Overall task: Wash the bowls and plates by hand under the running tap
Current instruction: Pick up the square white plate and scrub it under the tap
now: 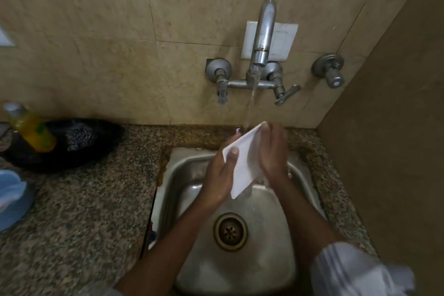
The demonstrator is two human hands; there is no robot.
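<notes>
Fingers of left hand (219,175) and right hand (274,151) grip white plate (242,163) tilted above sink (182,175), top edge under tap (263,33) stream; rinsing step, likely next: turn plate's unrinsed face to stream.

Yellow bottle (32,128) beside black pan (72,149)
</notes>
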